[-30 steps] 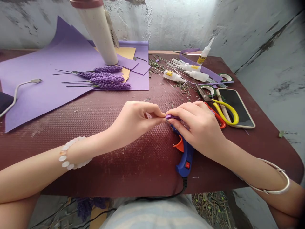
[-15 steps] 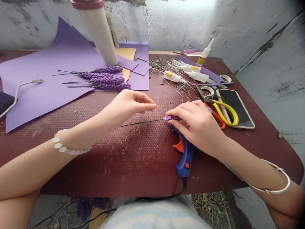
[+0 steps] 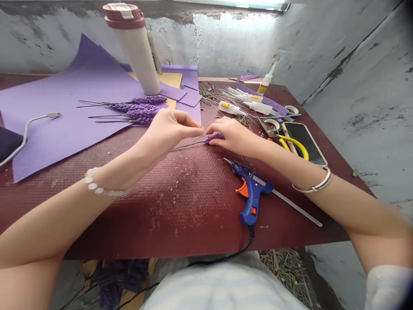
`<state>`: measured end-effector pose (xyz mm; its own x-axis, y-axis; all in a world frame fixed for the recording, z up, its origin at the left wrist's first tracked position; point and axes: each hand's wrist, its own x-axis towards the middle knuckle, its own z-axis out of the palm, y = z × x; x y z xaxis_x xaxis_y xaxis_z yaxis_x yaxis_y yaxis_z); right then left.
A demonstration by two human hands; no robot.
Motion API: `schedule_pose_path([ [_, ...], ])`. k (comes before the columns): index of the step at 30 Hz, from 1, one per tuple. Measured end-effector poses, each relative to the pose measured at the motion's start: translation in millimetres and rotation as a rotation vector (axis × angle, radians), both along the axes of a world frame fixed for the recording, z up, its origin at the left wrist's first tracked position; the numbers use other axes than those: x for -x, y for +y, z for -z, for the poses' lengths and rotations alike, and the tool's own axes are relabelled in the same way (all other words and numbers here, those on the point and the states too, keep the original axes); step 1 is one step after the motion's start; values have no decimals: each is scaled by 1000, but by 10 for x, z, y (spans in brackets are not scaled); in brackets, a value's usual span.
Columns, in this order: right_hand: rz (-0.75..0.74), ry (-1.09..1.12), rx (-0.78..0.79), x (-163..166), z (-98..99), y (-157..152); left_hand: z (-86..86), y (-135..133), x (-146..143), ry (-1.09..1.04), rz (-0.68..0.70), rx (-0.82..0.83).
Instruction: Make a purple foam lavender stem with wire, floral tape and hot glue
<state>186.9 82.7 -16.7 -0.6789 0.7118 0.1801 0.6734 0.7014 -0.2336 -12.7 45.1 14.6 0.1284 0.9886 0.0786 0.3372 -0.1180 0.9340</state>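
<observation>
Over the middle of the table, my right hand [image 3: 234, 134] is closed on a small purple flower piece [image 3: 213, 137] at the end of a thin dark stem [image 3: 189, 145]. The stem runs left, passing beneath my left hand [image 3: 172, 129]. Thumb and fingertips of that left hand are pinched together just left of the flower piece; whatever is between them is too small to make out. Below my right forearm lies a blue glue gun [image 3: 253, 185] with an orange trigger, its red lights lit and a clear glue stick [image 3: 297, 207] sticking out of the back.
Finished purple flower stems [image 3: 138, 110] rest on purple paper [image 3: 64, 112] at left, by a tall white tumbler [image 3: 137, 60]. Glue bottles [image 3: 230, 107], loose wires, green tape [image 3: 272, 125], yellow-handled scissors [image 3: 295, 146] and a phone [image 3: 306, 137] crowd the right back.
My right hand has moved left and away from me with the flower piece, closer to my left hand, uncovering the glue gun. My left hand stays pinched. The view has tilted up slightly.
</observation>
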Motion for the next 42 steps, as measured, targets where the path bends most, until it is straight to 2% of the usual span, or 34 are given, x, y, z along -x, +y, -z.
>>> schedule_pose_path([
  [2, -6, 2, -40, -1, 2, 10, 28, 19, 6, -6, 41, 25],
  [4, -8, 84, -14, -56, -41, -50, 42, 4, -2, 1, 90, 44],
  [6, -8, 227, 125, -130, -116, -164, 46, -35, -19, 12, 132, 60],
  [10, 57, 475, 552, -213, -261, -429, 69, -121, -64, -21, 273, 100],
  [12, 72, 545, 654, -210, -292, -518, 91, -154, -86, -73, 353, 115],
  [14, 70, 593, 684, -199, -297, -561, 107, -180, -104, -102, 395, 118],
  [22, 87, 663, 637, -188, -237, -556, 61, -254, -145, -2, 329, 36],
  [25, 112, 607, 512, -169, -229, -581, 48, -267, -148, 51, 310, -18],
  [28, 148, 514, 347, -157, -239, -620, 65, -274, -154, 186, 295, -176],
  [31, 177, 453, 272, -153, -253, -671, 107, -299, -171, 349, 297, -382],
  [38, 218, 492, 231, -96, -237, -778, 167, -386, -207, 580, 252, -655],
  [42, 242, 501, 286, -83, -223, -773, 176, -386, -216, 648, 233, -717],
])
